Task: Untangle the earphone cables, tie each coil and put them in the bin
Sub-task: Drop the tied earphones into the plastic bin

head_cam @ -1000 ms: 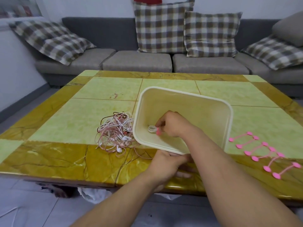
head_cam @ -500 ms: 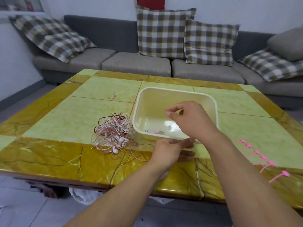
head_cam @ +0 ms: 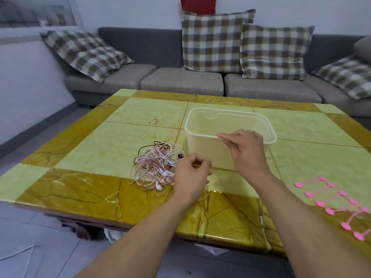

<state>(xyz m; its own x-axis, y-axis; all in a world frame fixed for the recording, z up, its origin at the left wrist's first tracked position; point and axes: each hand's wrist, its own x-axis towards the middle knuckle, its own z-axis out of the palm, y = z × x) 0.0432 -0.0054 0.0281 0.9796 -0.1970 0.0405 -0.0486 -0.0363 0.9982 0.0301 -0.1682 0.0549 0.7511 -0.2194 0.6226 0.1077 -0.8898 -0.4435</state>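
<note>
A tangled heap of pink, white and dark earphone cables point(head_cam: 155, 167) lies on the green and yellow table point(head_cam: 104, 149). Just right of it stands a cream plastic bin point(head_cam: 204, 145), upright; its inside is hidden from this angle. My left hand point(head_cam: 191, 178) hovers at the heap's right edge, fingers loosely curled, holding nothing I can see. My right hand point(head_cam: 246, 151) is in front of the bin's near wall, fingers apart and empty, index fingertip by the rim. Several pink cable ties point(head_cam: 337, 203) lie at the table's right edge.
A grey sofa point(head_cam: 180, 81) with checked cushions runs along the far side of the table. The table's near edge is just below my wrists. A white wall stands to the left.
My right hand left a tied coil in the bin and pulled out, empty. The bin went from tilted toward me to upright. My left hand let go of the bin and moved toward the heap.
</note>
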